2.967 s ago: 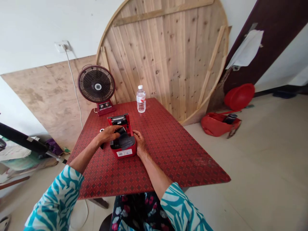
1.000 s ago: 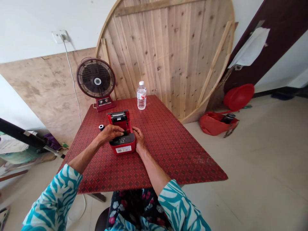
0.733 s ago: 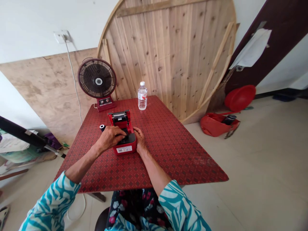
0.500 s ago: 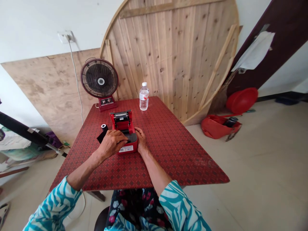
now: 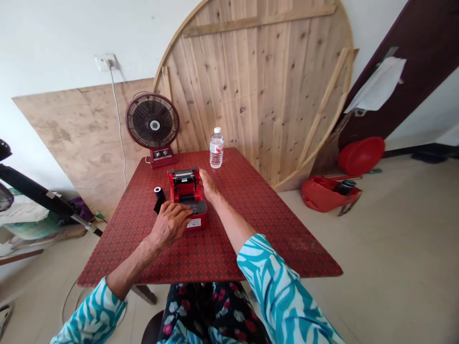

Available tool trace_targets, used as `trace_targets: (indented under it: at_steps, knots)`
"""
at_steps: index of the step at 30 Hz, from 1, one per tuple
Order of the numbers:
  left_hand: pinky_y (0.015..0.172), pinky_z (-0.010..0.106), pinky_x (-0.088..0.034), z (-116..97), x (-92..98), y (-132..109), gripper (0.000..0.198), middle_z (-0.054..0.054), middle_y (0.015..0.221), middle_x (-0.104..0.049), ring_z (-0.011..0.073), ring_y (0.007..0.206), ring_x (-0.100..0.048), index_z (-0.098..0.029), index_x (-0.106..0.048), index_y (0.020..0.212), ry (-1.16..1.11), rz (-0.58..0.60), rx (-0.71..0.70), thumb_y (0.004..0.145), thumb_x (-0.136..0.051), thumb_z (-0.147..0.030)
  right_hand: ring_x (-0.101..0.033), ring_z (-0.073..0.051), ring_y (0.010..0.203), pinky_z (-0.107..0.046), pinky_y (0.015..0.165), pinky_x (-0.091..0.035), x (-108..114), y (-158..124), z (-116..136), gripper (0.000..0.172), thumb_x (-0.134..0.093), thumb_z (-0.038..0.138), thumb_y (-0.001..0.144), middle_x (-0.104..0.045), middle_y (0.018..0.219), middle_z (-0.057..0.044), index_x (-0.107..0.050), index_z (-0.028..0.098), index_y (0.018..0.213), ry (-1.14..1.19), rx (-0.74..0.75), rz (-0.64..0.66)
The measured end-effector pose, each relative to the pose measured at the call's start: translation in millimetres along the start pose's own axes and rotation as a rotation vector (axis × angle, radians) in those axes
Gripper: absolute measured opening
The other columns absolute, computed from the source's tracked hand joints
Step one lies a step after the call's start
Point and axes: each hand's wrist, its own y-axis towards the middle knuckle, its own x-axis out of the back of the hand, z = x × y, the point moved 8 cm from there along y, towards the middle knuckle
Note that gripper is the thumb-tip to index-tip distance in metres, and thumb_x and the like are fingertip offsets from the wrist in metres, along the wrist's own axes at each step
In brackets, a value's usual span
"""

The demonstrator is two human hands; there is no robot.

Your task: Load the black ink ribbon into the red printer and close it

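Observation:
A red label printer [image 5: 199,220] stands on the table with its lid [image 5: 184,179] raised, showing a black roller inside. My left hand [image 5: 172,222] lies over the printer's front left rim, its fingers bent together and the tips on the grey inner part. Whether something small is under those fingertips is hidden. My right hand [image 5: 209,186] is at the right side of the raised lid, its thumb and fingers against the edge and partly out of sight behind it. Just left of the printer stands a black ribbon roll [image 5: 159,196] with a loose end hanging from it.
A patterned red cloth covers the table [image 5: 251,239]. At its back are a fan [image 5: 154,125] and a water bottle [image 5: 216,149]. A large round wooden board [image 5: 251,95] leans on the wall behind. On the floor to the right lies a red bag [image 5: 317,196].
My right hand has moved up from the printer's right side to its raised lid. My left hand stays at the front of the printer. The view has shifted slightly.

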Motion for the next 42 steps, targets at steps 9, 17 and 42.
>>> trace_targets:
  at_steps: [9, 17, 42]
  knots:
    - [0.101, 0.046, -0.037, 16, 3.6, -8, 0.019, 0.007, 0.108, -0.072, 0.0236, 0.103, -0.063, -0.023, -0.069, 0.103, -0.189, -0.058, 0.096, 0.091, -0.056, -0.028, -0.057, -0.021, 0.108, -0.035, 0.099, -0.038, 27, -54, -4, 0.016, -0.068, 0.039, 0.064, -0.069, 0.104, -0.001, -0.071, 0.023, 0.068, -0.115, -0.007, -0.052]
    - [0.086, 0.033, -0.049, 110, -36.7, -29, 0.052, 0.011, 0.116, -0.067, 0.0229, 0.104, -0.063, -0.016, -0.058, 0.12, -0.957, -0.406, 0.865, 0.079, -0.062, -0.048, -0.059, -0.017, 0.086, -0.03, 0.08, -0.046, 25, -71, -19, 0.024, -0.068, 0.038, 0.063, -0.069, 0.091, 0.002, -0.069, 0.025, 0.083, 0.071, -0.112, -0.054]
    - [0.082, 0.032, -0.051, 101, -71.7, -30, 0.065, 0.008, 0.13, -0.063, 0.0262, 0.109, -0.063, -0.02, -0.053, 0.133, -1.461, -0.363, 0.833, 0.07, -0.061, -0.032, -0.065, -0.019, 0.088, -0.032, 0.075, -0.05, 40, -84, -51, 0.05, -0.063, 0.054, 0.07, -0.072, 0.1, -0.001, -0.063, 0.024, 0.11, 0.099, -0.157, -0.136]
